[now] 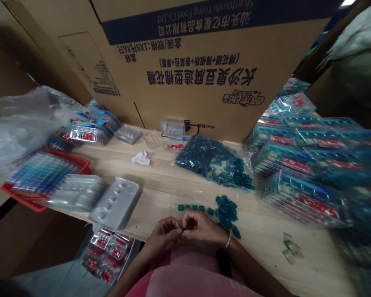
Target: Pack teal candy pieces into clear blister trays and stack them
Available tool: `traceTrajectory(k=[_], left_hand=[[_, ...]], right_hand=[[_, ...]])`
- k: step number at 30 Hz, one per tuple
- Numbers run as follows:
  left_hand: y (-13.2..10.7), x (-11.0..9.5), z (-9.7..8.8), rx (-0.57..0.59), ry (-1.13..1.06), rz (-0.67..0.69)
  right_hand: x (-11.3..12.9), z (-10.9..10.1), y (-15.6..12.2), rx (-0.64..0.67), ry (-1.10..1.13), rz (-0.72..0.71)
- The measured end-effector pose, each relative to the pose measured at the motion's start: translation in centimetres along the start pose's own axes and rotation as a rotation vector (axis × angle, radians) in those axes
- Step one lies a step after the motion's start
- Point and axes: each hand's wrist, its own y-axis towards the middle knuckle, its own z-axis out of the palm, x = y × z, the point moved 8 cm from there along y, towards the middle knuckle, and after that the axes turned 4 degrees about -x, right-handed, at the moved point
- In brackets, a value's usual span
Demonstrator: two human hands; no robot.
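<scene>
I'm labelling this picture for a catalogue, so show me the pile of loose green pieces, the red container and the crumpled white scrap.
Pile of loose green pieces (226, 209): head view, middle of the pile.
Red container (24, 201): head view, its near rim.
Crumpled white scrap (141, 158): head view, its middle.

Head-worn camera faces forward and down over table (160, 181).
</scene>
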Motion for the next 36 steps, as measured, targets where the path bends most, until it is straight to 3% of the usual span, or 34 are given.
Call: traceTrajectory(k=[3, 7, 10, 15, 20, 23, 28, 31, 36], left_hand=[[0.1, 0.1, -0.5, 0.006, 0.101, 0.038], [1.4, -1.6, -3.1, -0.207, 0.165, 0.257], [2.3, -2.6, -4.3, -0.282, 0.138, 0.307], [2.2, -2.4, -3.3, -0.16, -0.053, 0.214], [1.0, 0.8, -1.2, -0.021, -0.213, 0.018], [0.9, 1.1, -1.1, -0.021, -0.282, 0.059], [1.0, -0.7, -1.7, -0.069, -0.229, 0.197], [0.6, -1.3, -1.3, -0.049, -0.134, 0.183], [0.4, -1.0, -1.1, -0.072, 0.04, 0.105]], right_hand=[[-0.5, 0.6, 0.7, 0.039, 0.126, 0.038], [0.1, -0.5, 3.1, -0.133, 0.029, -0.014], [1.0, -1.3, 4.6, -0.207, -0.068, -0.026], [1.4, -0.2, 4.0, -0.029, 0.084, -0.034], [-0.2, 1.0, 1.9, -0.023, 0.212, 0.019], [-0.6, 2.0, 1.7, 0.012, 0.389, 0.076], [-0.6, 2.0, 2.1, -0.003, 0.467, 0.105], [-1.1, 2.0, 2.0, -0.017, 0.454, 0.11], [-2.4, 2.2, 1.8, -0.084, 0.25, 0.13]])
